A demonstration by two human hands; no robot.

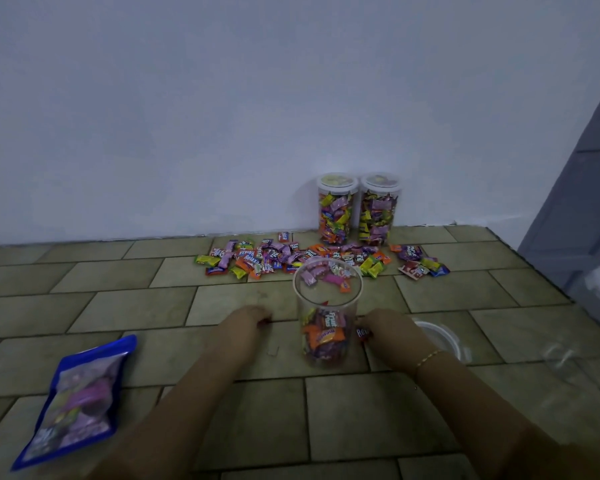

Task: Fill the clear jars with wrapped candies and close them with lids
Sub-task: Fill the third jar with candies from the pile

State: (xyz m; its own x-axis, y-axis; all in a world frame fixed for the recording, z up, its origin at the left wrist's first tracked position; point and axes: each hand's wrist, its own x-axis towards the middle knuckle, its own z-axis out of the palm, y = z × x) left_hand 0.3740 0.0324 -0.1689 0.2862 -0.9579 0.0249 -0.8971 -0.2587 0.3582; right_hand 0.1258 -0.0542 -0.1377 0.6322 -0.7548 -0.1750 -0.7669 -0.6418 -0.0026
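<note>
Tiled floor below a pale wall. Blue candy bag lying near left. Two filled, lidded jars against the wall, loose candies spread before them. Open jar, partly filled, upright between both hands. Left hand curled, contents unclear; right hand pinching a red candy beside a clear lid.

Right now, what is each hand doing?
Left hand: fingers curled, seemingly pinching a small red candy.
Right hand: holding a red wrapped candy.

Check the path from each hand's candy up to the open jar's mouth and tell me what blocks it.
Nothing visible blocks it. The left hand and right hand flank the open jar, each holding candy, and its mouth is uncovered; the loose lid lies on the floor beyond the right hand.
</note>
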